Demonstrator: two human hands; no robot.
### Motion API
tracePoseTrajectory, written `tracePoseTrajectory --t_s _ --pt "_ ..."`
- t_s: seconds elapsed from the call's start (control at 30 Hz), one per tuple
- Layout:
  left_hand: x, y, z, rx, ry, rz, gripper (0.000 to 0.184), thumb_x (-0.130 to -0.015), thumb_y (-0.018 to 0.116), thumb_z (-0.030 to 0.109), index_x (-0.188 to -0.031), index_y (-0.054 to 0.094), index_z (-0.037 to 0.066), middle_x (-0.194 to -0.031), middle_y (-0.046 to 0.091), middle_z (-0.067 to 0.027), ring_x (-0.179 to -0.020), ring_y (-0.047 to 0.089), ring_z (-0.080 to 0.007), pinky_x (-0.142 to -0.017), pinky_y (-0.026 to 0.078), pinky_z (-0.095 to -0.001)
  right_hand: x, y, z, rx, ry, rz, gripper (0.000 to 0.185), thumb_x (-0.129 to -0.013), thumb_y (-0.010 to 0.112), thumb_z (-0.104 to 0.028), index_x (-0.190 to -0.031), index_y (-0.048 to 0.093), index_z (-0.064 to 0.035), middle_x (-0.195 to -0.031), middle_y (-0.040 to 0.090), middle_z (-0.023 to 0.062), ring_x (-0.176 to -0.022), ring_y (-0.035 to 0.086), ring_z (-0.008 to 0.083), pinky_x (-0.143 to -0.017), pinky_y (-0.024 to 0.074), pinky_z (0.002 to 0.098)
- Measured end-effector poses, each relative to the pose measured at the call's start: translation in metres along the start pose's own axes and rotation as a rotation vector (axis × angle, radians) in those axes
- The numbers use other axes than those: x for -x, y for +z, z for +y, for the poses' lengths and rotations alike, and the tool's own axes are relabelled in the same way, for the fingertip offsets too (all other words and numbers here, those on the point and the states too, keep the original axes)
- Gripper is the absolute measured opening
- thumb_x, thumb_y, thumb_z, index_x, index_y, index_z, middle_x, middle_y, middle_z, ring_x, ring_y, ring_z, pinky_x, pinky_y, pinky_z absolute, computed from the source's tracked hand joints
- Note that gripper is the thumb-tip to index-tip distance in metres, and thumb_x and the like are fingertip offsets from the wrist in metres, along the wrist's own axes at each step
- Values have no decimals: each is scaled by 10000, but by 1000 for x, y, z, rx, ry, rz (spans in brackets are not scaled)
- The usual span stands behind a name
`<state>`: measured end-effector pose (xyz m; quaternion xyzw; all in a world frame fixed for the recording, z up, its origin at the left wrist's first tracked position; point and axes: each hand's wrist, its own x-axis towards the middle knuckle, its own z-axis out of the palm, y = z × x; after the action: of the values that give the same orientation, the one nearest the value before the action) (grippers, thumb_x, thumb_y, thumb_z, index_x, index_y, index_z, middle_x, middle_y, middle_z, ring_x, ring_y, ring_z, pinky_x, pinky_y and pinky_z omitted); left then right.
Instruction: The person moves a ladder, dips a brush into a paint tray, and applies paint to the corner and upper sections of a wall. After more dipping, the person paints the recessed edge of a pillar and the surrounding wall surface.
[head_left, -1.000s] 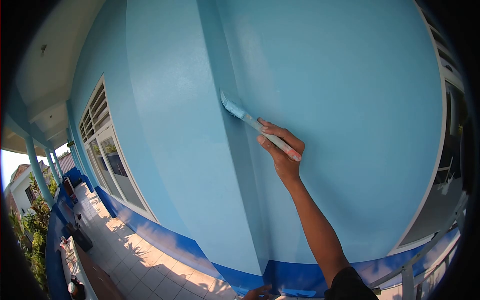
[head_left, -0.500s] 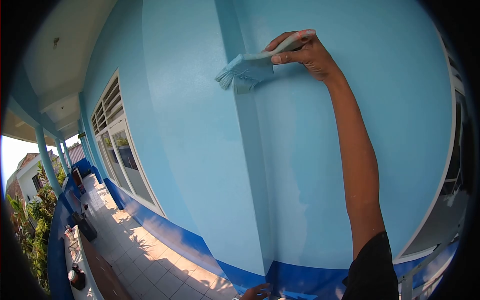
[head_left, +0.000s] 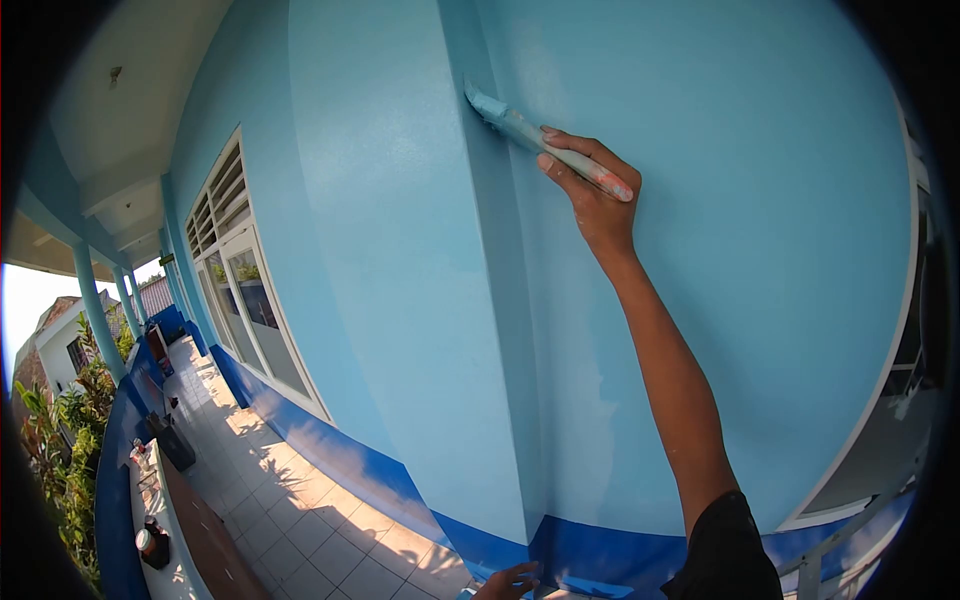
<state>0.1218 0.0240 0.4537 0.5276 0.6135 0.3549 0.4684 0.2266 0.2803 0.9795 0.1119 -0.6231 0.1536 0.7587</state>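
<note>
My right hand (head_left: 600, 190) grips the pale, paint-smeared handle of a wide paintbrush (head_left: 520, 128), thumb and fingers closed round it. The bristles, wet with light blue paint, touch the narrow side face of the wall pillar (head_left: 490, 215), close to its outer corner. The brush tilts up to the left. Low at the bottom edge, my left hand (head_left: 508, 582) shows only in part, its fingers curled. A sliver of light blue shows beside it, but what it holds is cut off by the frame.
Light blue wall (head_left: 720, 250) meets a dark blue lower band (head_left: 620, 555). A louvred window (head_left: 245, 280) lies left, above a tiled walkway (head_left: 320, 545). A ledge (head_left: 165, 510) bears a jar (head_left: 152, 548). Metal rails (head_left: 850, 530) stand at the lower right.
My right hand has dropped lower and turned, so the brush now points up to the left. The bristles have moved from the pillar's front corner onto its side face.
</note>
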Motion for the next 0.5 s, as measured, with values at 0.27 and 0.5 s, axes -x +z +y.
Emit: tracePoseTrajectory --t_s 0.27,0.5 --pt "14 0 7 -33 66 -49 512 -958 664 183 -1410 497 10 -1305 624 -166 -1121 646 -269 -921 534 -385 170 -89 -31 -76 392 -185 166 -805 777 12 -959 741 -37 -1024 745 151 -983 722 240 -842 604 343" --pt "11 0 11 -120 -39 -33 509 -975 651 198 -1414 485 0 -1380 580 -165 -1216 616 -294 -1002 505 -373 17 -69 -24 -71 297 -281 190 -712 839 -24 -884 758 -38 -922 750 93 -889 713 211 -840 593 349"
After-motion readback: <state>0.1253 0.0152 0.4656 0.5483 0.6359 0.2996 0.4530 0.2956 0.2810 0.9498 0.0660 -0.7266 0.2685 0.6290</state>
